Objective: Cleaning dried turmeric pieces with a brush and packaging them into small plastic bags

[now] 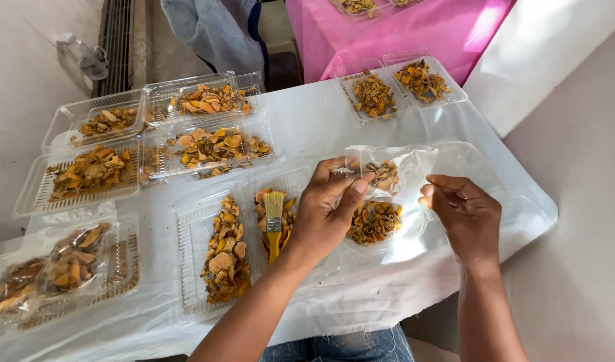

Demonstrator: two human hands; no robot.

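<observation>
I note the clear plastic bag (394, 177) (part-filled with dried orange slices) above the table, pinched by left hand (327, 211) fingers; right hand (465, 214) fingers nip its edge. Light, limp, slippery: grip the rim.

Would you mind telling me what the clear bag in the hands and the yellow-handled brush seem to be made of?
The clear crinkled bag, pinched by the left hand and the right hand, looks like thin glossy plastic film: it is see-through, creased and glinting. The yellow-handled brush seems to have a smooth plastic or painted handle, a metal band and pale bristles, natural or synthetic.
</observation>
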